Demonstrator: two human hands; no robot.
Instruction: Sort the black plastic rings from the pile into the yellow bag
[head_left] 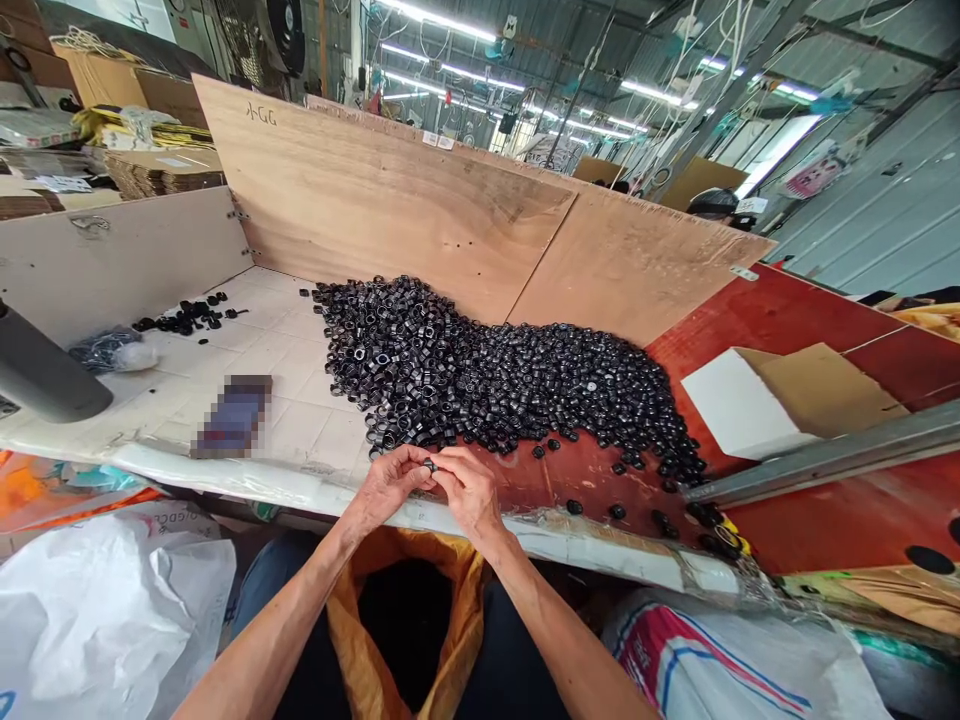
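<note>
Left hand (386,487) and right hand (469,490) drawn close together, both nearly closed, fingers curled, with a small black ring (429,465) pinched between the fingertips of both, just in front of the heap of black rings (480,380). Behind the heap, plywood boards (390,190) propped upright, touching its back edge. Left of the heap, a white tiled surface (285,420), with a small scatter of black parts (184,317) and a pixelated, unreadable object (232,417) on it. Along the heap's front edge, loose rings (615,505) strewn across a red board (787,330). Right of the heap, a white-and-brown cardboard box (795,400) and a metal rail (825,455). Below the heap, past the table edge, an orange sack (405,620) gaping open under the hands.
</note>
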